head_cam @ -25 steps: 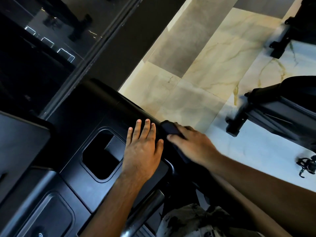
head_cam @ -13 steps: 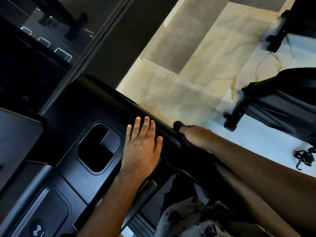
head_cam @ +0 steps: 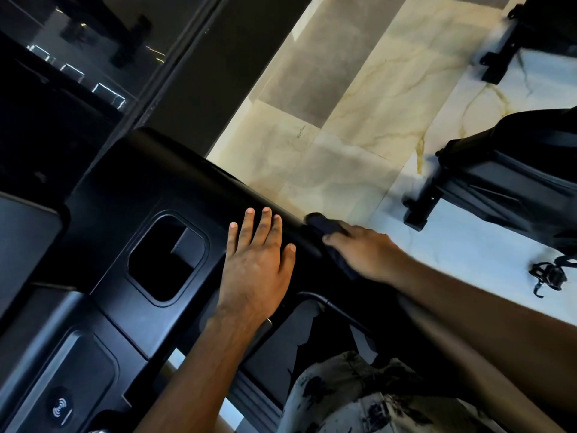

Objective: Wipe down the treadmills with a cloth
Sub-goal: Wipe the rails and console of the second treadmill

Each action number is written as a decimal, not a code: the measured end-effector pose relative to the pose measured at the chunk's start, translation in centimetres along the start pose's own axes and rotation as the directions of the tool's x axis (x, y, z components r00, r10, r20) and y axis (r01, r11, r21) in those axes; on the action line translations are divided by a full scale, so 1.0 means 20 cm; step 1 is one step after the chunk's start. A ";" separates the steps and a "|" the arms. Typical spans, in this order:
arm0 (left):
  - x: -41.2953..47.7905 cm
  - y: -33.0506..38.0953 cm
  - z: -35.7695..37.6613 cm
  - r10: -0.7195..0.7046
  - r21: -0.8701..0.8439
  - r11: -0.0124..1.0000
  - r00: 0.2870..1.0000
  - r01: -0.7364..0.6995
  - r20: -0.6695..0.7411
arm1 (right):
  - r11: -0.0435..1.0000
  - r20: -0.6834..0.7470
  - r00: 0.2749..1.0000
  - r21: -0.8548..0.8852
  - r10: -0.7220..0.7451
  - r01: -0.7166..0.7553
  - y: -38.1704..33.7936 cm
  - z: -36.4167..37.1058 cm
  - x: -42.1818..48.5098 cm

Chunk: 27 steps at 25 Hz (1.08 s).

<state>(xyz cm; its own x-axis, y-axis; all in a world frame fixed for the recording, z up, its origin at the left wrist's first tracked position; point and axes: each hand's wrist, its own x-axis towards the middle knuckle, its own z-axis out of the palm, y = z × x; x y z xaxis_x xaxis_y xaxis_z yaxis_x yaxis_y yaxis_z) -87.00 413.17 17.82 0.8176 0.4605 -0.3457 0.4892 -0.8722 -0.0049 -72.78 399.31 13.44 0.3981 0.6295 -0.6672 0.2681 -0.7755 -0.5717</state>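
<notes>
We are leaning over the treadmill console (head_cam: 150, 195), a black moulded plastic panel. Our left hand (head_cam: 256, 270) is lying flat on it, just right of the rectangular cup recess (head_cam: 168, 257), fingers straight and slightly fanned, holding nothing and only steadying us. Our right hand (head_cam: 365, 254) is pressing a dark cloth (head_cam: 324, 228) against the rounded far edge of the console, right of the left hand; its grip is curled over the cloth, with folds showing ahead of the fingers and below the palm. How tightly the thumb is closing we cannot tell, since it is hidden.

We are judging the cloth to be light, soft and limp: it is bunching and draping over the edge instead of holding a shape. It should be taken as a wad under the palm with the fingers spread over it, so it is not sliding out or trailing a loose corner. The console looks stiff and smooth, likely slippery under fabric, so steady downward pressure matters more than a hard squeeze. The recess and the wireless charging pad (head_cam: 61, 407) nearer us on the console probably call for a fingertip pushing the cloth into the corners.

Beyond the console, pale marble floor (head_cam: 343, 135) and another dark machine (head_cam: 512, 189) are showing.
</notes>
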 end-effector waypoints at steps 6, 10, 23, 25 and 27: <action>-0.02 0.05 0.00 0.012 0.003 1.000 1.000 -0.012 -0.001 | 0.989 -0.175 0.978 -0.109 -0.118 0.100 0.07 0.06 -0.12; -0.05 0.09 0.00 0.024 -0.007 1.000 0.999 -0.024 0.021 | 0.991 -0.088 0.995 -0.122 0.049 -0.059 0.14 0.00 -0.17; -0.12 0.22 0.04 0.021 -0.019 1.000 1.000 -0.021 0.006 | 0.993 -0.028 0.999 0.111 0.030 -0.027 0.25 0.00 -0.22; -0.13 0.24 0.04 0.041 -0.027 0.999 0.999 -0.040 0.010 | 0.992 -0.112 0.991 0.095 -0.074 0.085 0.29 0.02 -0.28; -0.14 0.25 0.04 0.084 -0.059 0.995 0.996 -0.083 0.019 | 0.979 -0.173 0.965 0.009 -0.198 0.203 0.30 0.07 -0.36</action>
<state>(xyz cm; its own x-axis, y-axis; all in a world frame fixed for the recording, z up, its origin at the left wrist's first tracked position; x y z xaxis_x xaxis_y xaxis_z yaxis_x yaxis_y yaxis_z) -87.04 407.47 17.99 0.8498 0.3821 -0.3631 0.4366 -0.8962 0.0787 -75.26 390.30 14.13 0.4827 0.7527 -0.4477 0.3358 -0.6312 -0.6992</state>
